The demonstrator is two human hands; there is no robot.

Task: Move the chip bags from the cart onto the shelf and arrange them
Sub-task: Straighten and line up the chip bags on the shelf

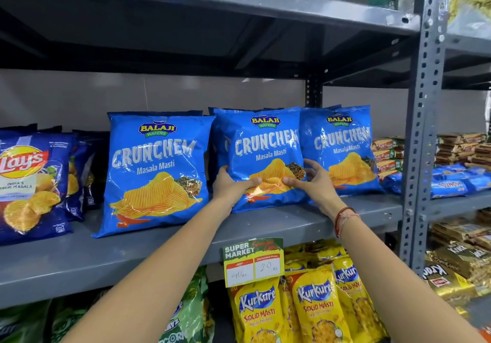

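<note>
Middle Crunchem bag (265,151): blue, upright on the grey shelf (159,247), long axis vertical, top seam up, printed face toward the camera, leaning slightly back. Bottom edge rests on the shelf board, a little forward of the neighbours.

Left hand (231,186) clasps the bag's lower left edge, thumb across the front over the printed chips, fingers behind. Right hand (313,180) clasps the lower right edge the same way, thumb on the front. Both hands closed on the one bag. Red thread band (344,219) on the right wrist.

Right Crunchem bag (345,151): upright, face forward, its left edge overlapped by the held bag. More blue bags stand behind these two; number cannot be told.

Left Crunchem bag (156,172): upright, face forward, nearer the shelf front, apart from the held bag by a narrow gap.

Further left: dark blue Lay's bags (29,183), upright in a row.

Price tag (253,263) hangs from the shelf's front lip, below the held bag. Under it, yellow Kurkure packs (316,308) on the lower level. Green bags (191,310) to their left.

Right of the slotted upright post (422,130): stacked biscuit packs (462,167) in the next bay.
</note>
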